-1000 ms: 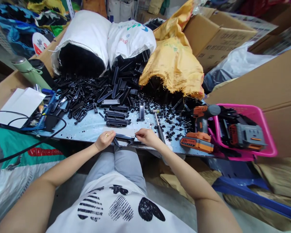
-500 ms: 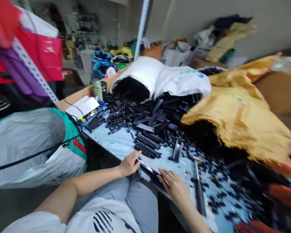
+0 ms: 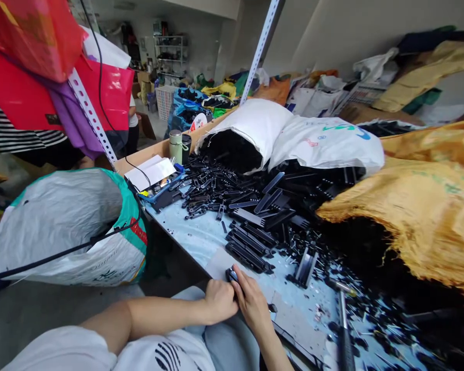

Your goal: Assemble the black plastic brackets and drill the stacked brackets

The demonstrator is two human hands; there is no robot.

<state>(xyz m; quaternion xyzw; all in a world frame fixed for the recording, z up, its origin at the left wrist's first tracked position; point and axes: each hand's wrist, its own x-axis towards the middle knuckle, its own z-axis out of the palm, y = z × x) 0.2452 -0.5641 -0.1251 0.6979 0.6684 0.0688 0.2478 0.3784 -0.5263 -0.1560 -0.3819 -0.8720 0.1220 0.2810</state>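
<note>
My left hand (image 3: 221, 301) is closed in a fist at the table's near edge, around a long black plastic part (image 3: 231, 273). My right hand (image 3: 252, 300) presses against it, fingers closed over the same part. Only the part's dark, shiny end shows past the fingers; the rest is hidden. Just beyond the hands lies a row of similar long black parts (image 3: 251, 242) on the blue table top (image 3: 189, 229). A black part with a shiny channel (image 3: 305, 267) lies to their right. The hammer (image 3: 344, 319) rests farther right, among small black pieces.
White sacks (image 3: 325, 139) and a yellow sack (image 3: 421, 206) spill black parts over the table's far side. A grey-green bag (image 3: 65, 232) stands open on the left, crossed by a black cable. A green flask (image 3: 176, 147) stands near papers (image 3: 150, 172). Behind red bags, a person in stripes (image 3: 23, 136) is partly visible.
My hands were apart along the black part; now they are together at its end, which is turned away from me. The view has shifted left.
</note>
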